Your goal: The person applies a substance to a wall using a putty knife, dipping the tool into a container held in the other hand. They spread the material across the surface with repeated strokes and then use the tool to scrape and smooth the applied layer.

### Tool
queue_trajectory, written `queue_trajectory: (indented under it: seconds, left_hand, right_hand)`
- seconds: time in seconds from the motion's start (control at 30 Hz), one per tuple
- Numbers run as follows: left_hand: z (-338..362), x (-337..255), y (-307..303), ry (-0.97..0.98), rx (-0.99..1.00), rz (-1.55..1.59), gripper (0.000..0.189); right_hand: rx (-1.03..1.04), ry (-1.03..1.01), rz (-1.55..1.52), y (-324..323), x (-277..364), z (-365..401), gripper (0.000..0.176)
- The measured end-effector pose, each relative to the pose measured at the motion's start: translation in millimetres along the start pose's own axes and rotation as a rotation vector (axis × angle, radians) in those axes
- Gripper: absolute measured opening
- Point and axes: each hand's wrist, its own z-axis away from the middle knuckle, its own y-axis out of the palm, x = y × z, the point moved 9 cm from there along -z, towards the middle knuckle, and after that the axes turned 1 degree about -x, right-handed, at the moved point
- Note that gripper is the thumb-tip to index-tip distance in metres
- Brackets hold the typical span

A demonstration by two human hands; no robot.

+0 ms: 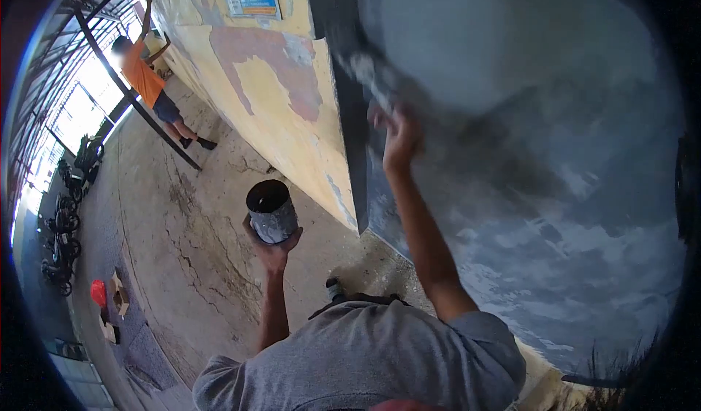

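My left hand [272, 246] is wrapped round the lower part of a grey-smeared can [272, 210], held upright with its dark open top facing me. My right hand [401, 137] is raised at the wall and grips a paintbrush [374, 78], blurred by motion. The brush head is close to the dark strip along the wall's edge; whether it touches is unclear. Uneven grey paint covers the wall panel [511, 192] to the right. Beside the dark strip, the yellow wall [270, 89] shows peeling patches.
A person in an orange shirt [142, 75] stands at the yellow wall, arms raised, near a slanting dark post [139, 104]. Motorcycles [66, 228] line the far left. A red bag [98, 292] and cardboard boxes [119, 296] lie on the cracked floor [190, 228].
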Motion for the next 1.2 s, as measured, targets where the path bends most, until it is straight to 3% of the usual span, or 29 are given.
queue_trajectory:
  seconds: [0.03,0.07,0.13,0.2,0.27,0.33,0.4,0.43,0.5,0.6,0.73,0.8,0.9,1.03,1.17,1.2]
  left_hand:
    - [1,-7,-1,0.012,-0.014,-0.065,0.099]
    - [2,-12,-1,0.024,-0.03,-0.129,0.098]
    - [1,-13,-1,0.028,-0.051,-0.141,0.097]
    - [5,-14,-2,0.023,-0.058,-0.162,0.097]
    - [5,-15,2,0.007,-0.022,-0.133,0.098]
    - [4,-19,6,0.022,0.003,-0.1,0.1]
    - [7,-37,13,0.021,-0.002,-0.177,0.101]
    - [8,-36,13,0.014,-0.003,-0.184,0.101]
    - [11,-36,20,0.06,0.053,-0.162,0.102]
    - [17,-51,28,0.133,0.037,-0.26,0.1]
    - [21,-55,39,0.139,0.082,-0.147,0.098]
    - [25,-62,46,0.146,0.105,-0.207,0.097]
    - [32,-60,54,0.061,0.12,-0.249,0.098]
    - [29,-46,59,0.051,0.135,-0.137,0.1]
    - [12,-29,65,0.032,0.182,-0.07,0.102]
    - [6,-18,66,0.017,0.179,-0.005,0.103]
  right_hand:
    - [-0.127,0.375,-0.598,0,-54,47,0.026]
    - [-0.005,0.443,-0.666,-3,-69,78,0.025]
    - [0.076,0.459,-0.319,-30,-109,145,0.027]
    - [0.118,0.739,-0.249,-49,-153,212,0.027]
    - [0.044,1.03,0.068,-88,-271,331,0.045]
    - [0.253,0.995,0.384,-122,-323,395,0.052]
    - [0.238,1.293,0.219,-147,-253,387,0.054]
    - [0.244,1.301,0.221,-155,-249,391,0.054]
    - [0.182,1.344,0.181,-185,-245,404,0.028]
    - [0.061,1.324,0.19,-218,-271,433,0.029]
    - [0.1,1.38,0.169,-222,-233,408,0.028]
    - [0.012,1.227,0.044,-220,-219,389,0.027]
    - [0.04,1.153,-0.085,-209,-207,367,0.024]
    - [0.149,1.07,-0.041,-179,-164,294,0.022]
    - [0.157,0.404,-0.17,-143,-82,178,0.03]
    - [0.153,0.394,-0.156,-136,-58,151,0.03]
